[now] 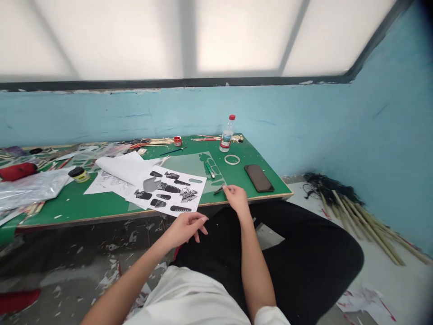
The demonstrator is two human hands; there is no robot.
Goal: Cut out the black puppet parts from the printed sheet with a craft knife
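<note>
My right hand (237, 197) rests on the front edge of the green table (264, 155), its fingertips on a small dark knife (218, 189). My left hand (187, 227) hangs just below the table edge with fingers loosely curled and nothing in them, under a white sheet printed with black cut-out shapes (169, 190). That sheet lies over a pale green translucent sheet (189, 163) with shapes cut out of it.
A black phone (259, 177), a tape ring (232, 159), a water bottle (227, 133), a green pen (209, 169), a red-lidded jar (177, 141), a black-lidded jar (79, 174) and plastic bags (32, 187) lie on the table. Bamboo sticks (365, 221) lie on the floor, right.
</note>
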